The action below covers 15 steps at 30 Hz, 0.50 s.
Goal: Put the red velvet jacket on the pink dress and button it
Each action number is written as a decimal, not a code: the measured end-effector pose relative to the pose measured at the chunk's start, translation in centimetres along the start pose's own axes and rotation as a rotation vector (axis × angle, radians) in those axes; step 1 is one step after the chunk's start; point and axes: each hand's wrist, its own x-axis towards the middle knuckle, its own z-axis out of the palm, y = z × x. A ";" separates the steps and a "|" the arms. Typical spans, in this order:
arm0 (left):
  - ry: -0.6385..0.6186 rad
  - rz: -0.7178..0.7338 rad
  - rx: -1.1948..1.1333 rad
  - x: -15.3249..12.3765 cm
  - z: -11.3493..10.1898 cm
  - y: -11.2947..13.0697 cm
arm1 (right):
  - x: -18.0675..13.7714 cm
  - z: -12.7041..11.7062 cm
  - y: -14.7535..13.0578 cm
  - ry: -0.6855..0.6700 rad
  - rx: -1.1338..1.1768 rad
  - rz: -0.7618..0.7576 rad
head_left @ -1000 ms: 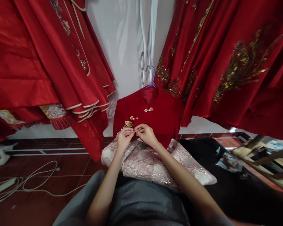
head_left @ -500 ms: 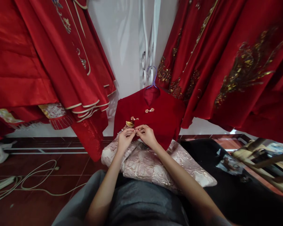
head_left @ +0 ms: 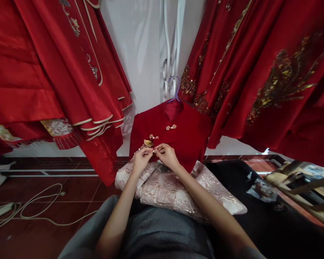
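Note:
A dark red garment (head_left: pixel 190 131) with a stand collar hangs from a purple hanger (head_left: pixel 176 95) in front of me. On its front are a pearl clasp (head_left: pixel 171 127) below the collar, another lower to the left, and a gold fan-shaped ornament (head_left: pixel 148 143) with a beaded fringe. My left hand (head_left: pixel 142 159) and my right hand (head_left: pixel 166 155) meet just under the fan, fingertips almost touching. Both are closed in a pinch on a small pearl fastener (head_left: pixel 154 151), partly hidden by the fingers. The garment's lower part rests over pink brocade fabric (head_left: pixel 167 192) on my lap.
Red garments (head_left: pixel 94 82) hang close on the left, and sequined red ones (head_left: pixel 237 86) on the right. A white cord (head_left: pixel 43 215) loops over the tiled floor. To the right, a plastic bag (head_left: pixel 263 190) lies on a black surface (head_left: pixel 232 172), beside a wooden frame (head_left: pixel 305 190).
My fingertips have shifted very slightly, and the pearl fastener shows more between them. The left hand has dropped a little. The garment hangs as before.

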 end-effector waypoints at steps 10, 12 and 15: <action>0.540 -0.001 0.042 -0.3 -3.9 -1.0 | -6.4 -17.7 10.6 -0.236 -0.340 0.356; 0.642 0.030 0.056 -0.1 -4.2 -0.6 | -9.9 -20.0 14.3 -0.012 -0.649 0.468; 0.627 0.083 0.044 -0.3 -3.1 0.6 | -14.7 -21.2 18.6 0.058 -0.880 0.673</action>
